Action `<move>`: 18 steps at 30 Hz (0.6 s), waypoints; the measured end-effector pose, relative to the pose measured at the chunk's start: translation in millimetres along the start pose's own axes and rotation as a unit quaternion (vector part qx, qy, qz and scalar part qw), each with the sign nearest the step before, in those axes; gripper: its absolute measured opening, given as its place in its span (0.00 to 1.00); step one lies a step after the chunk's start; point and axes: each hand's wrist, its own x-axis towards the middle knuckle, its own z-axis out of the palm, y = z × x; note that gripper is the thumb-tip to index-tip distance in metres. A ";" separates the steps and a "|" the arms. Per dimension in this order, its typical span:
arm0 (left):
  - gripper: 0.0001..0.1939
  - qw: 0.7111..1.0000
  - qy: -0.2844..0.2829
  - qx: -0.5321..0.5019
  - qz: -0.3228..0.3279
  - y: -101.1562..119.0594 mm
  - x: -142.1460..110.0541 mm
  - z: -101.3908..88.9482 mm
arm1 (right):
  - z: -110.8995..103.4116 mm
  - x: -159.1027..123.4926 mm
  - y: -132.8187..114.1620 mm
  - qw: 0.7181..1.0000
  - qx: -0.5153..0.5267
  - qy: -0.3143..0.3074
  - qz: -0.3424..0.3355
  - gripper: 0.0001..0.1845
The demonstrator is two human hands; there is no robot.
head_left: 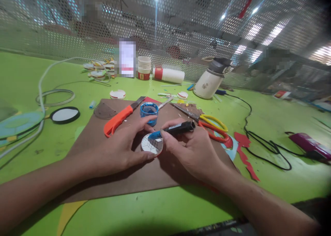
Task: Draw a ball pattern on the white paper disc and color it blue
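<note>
Head view: our right grip (192, 147) holds one marker (178, 128), our left grip (116, 148) one paper-cup base (153, 146); we cannot make out the nib.

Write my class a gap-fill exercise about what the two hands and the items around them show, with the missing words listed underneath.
1. The left hand steadies a white disc marked with ____ lines.
2. The right hand holds a marker whose end nearest the disc is ____.
3. One stack of paper cups lies on its ____.
4. The scissors have one reddish handle and one ____ handle.

Missing words: black; blue; side; yellow.
</note>
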 end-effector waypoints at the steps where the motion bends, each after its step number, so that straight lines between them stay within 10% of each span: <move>1: 0.37 1.000 0.000 0.000 -0.003 -0.3 0.1 0.1 | 0.3 0.1 0.3 1.000 0.004 0.000 0.003 0.04; 18: 0.35 1.000 0.020 -0.008 0.016 -6.8 -1.3 3.2 | 0.9 -0.5 1.7 0.999 -0.025 0.017 -0.038 0.03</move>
